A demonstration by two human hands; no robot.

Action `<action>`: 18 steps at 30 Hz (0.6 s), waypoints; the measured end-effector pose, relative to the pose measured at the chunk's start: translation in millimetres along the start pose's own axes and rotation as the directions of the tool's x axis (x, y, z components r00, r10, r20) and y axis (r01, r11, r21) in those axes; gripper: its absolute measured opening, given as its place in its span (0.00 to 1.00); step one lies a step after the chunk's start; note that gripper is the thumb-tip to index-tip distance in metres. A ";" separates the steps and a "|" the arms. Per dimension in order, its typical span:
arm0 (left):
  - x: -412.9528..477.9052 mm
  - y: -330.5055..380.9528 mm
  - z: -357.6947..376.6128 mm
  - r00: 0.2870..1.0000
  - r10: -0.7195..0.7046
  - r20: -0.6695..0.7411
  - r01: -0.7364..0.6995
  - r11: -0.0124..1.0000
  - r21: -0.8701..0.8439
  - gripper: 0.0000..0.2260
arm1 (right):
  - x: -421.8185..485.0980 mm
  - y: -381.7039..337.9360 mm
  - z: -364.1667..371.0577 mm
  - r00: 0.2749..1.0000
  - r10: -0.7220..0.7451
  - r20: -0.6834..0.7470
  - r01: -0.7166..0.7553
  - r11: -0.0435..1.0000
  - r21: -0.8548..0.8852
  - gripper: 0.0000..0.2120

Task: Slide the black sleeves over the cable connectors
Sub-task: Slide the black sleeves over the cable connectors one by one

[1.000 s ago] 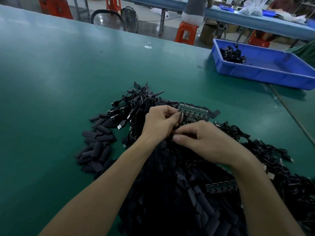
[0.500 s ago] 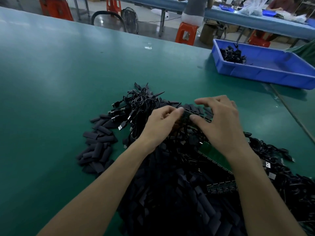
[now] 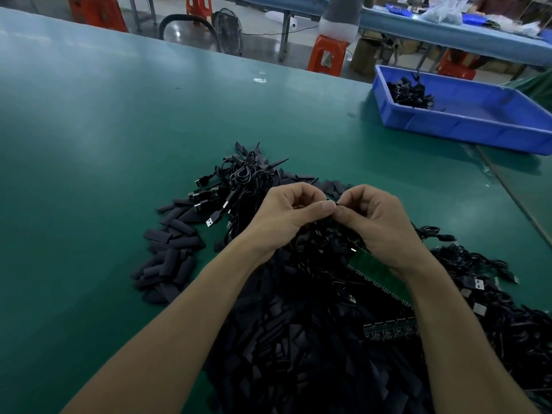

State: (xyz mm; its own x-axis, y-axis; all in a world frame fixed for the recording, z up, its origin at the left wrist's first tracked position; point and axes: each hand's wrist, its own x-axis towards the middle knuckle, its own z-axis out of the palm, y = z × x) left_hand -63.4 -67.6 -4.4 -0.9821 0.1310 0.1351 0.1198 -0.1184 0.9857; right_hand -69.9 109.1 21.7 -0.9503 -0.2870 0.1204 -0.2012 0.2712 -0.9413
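Left hand and right hand meet; the curled fingers of both pinch one small dark part. Black sleeves, too many to count, lie heaped on the desk beneath. One blue tray stands well apart.

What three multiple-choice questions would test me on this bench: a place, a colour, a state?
1. Where does the blue tray sit? A) near left B) far right C) on a stool
2. What colour is the table? A) white B) red C) green
3. How are the left hand and right hand? A) both pinching a small dark part B) flat on the table C) hanging idle
1 B, it stands at the table's far right. 2 C, the bare top is green. 3 A, both close on it together.
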 end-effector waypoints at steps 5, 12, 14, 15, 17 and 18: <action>1.6 1.2 -1.2 0.996 -0.065 0.065 0.070 0.995 -0.078 0.04 | 1.0 -1.3 -1.4 0.999 -0.003 0.044 -0.001 0.996 0.091 0.08; 5.6 2.0 1.6 0.970 -0.160 0.185 0.200 0.954 -0.224 0.05 | 0.8 -4.4 -6.5 0.996 -0.006 0.090 -0.013 0.979 0.201 0.07; 5.9 3.1 3.7 0.971 -0.155 0.183 0.206 0.931 -0.300 0.06 | 1.7 -4.7 -6.1 0.998 -0.018 0.059 0.006 0.981 0.194 0.07; 5.6 4.7 3.9 0.978 -0.142 0.155 0.186 0.929 -0.320 0.06 | 2.6 -3.8 -5.8 1.000 -0.020 0.012 0.018 0.987 0.160 0.07; 5.2 8.0 2.3 0.994 -0.093 0.064 0.109 0.931 -0.348 0.08 | 5.2 -1.5 -6.2 0.988 -0.015 -0.155 0.027 0.997 0.077 0.07; 4.9 10.2 -0.1 0.998 -0.054 0.013 0.055 0.932 -0.359 0.09 | 6.5 -0.2 -7.3 0.966 -0.012 -0.258 0.021 0.999 0.030 0.09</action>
State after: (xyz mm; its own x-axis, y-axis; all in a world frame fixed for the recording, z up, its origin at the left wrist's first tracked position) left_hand -67.0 -68.3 6.3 -0.9852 0.1499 0.0834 0.0058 -0.4565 0.8897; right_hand -77.7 113.9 24.9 -0.9769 -0.0437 0.2091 -0.2134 0.2371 -0.9477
